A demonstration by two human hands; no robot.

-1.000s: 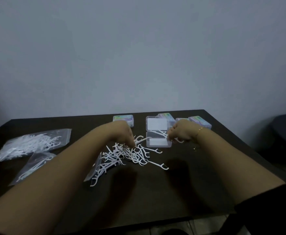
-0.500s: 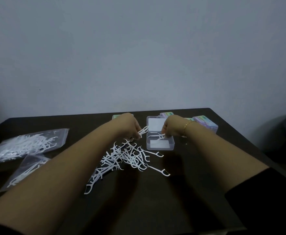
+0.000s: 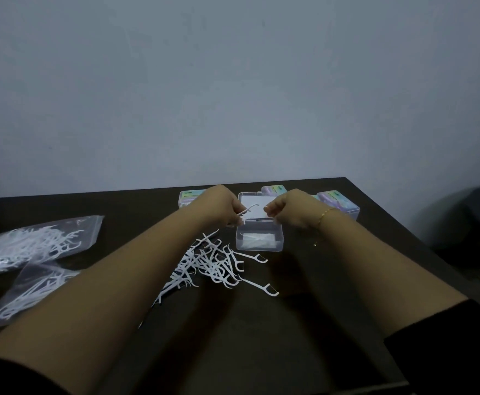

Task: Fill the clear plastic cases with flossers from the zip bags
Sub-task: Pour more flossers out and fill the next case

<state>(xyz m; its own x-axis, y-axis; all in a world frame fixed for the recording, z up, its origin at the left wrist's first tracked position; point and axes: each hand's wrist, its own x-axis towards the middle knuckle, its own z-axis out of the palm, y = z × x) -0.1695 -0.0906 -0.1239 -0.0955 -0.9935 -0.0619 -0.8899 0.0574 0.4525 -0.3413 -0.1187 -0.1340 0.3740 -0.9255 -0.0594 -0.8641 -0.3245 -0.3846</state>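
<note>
Your left hand (image 3: 218, 206) is pinching a single white plastic flosser (image 3: 248, 208) right above the open clear plastic case (image 3: 259, 238), and your right hand (image 3: 288, 210) is curled at the case's raised lid (can't tell if it's actually gripping anything). The loose pile of white flossers (image 3: 214, 265) sits on the dark table (image 3: 261, 337) just beside the case, with two clear zip bags (image 3: 36, 246) well off to the left.

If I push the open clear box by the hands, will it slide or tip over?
The open case would probably slide: it looks like thin, light plastic sitting flat on the smooth dark table. It seems nearly empty, so likely little weight holds it. Its raised lid might make it tip backward if pushed high.
</note>
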